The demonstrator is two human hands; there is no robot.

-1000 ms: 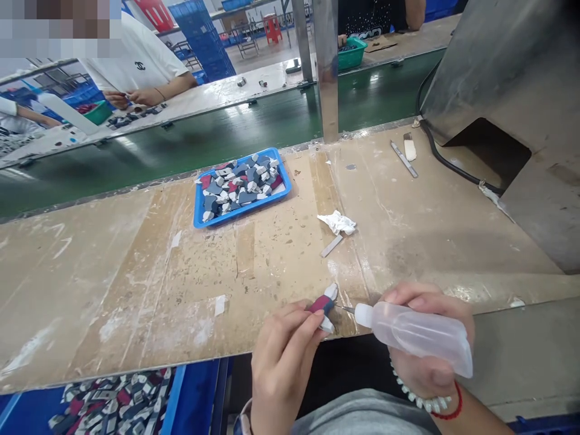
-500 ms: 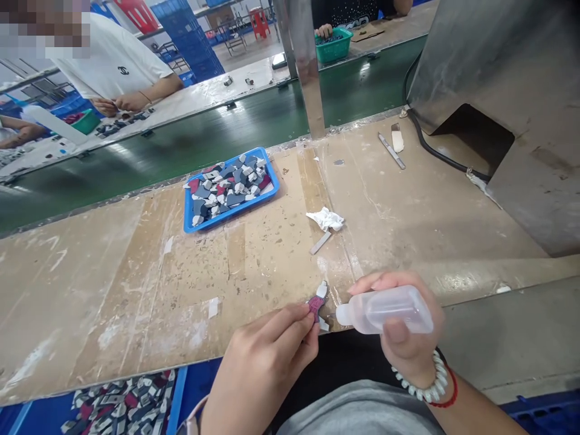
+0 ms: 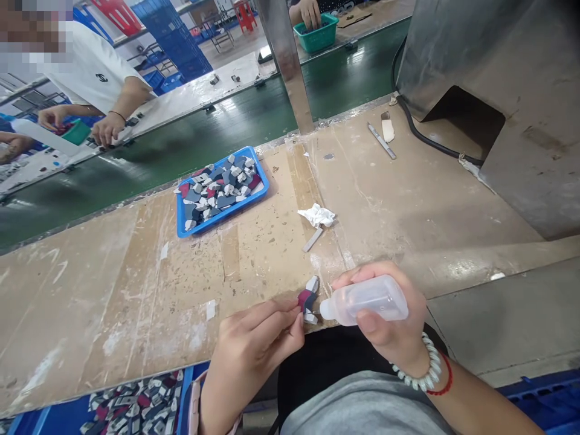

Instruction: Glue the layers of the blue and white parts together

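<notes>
My left hand (image 3: 260, 338) pinches a small moulded piece (image 3: 309, 298), dark blue and maroon with whitish ends, near the table's front edge. Its exact kind I cannot make out. In my right hand (image 3: 399, 320) lies a translucent squeeze bottle (image 3: 374, 300), tilted on its side, fingers wrapped round it. The bottle's narrow nozzle points left at the piece, very close to it; whether the tip touches cannot be seen. Beyond the hands, a blue tray (image 3: 217, 225) is heaped with similar blue, maroon and white pieces.
A crumpled white tissue (image 3: 317, 215) and a flat grey strip (image 3: 312, 240) lie ahead. A knife-like tool (image 3: 382, 141) rests farther back. A metal housing (image 3: 534, 133) stands right, a green conveyor (image 3: 172, 163) runs behind. Below left is a blue bin (image 3: 48, 420) of pieces. A co-worker (image 3: 99, 78) sits opposite.
The piece has turned in my left fingers, showing more of its dark blue side. The bottle has stayed close beside it. Across the conveyor, the co-worker's hands have moved apart.
</notes>
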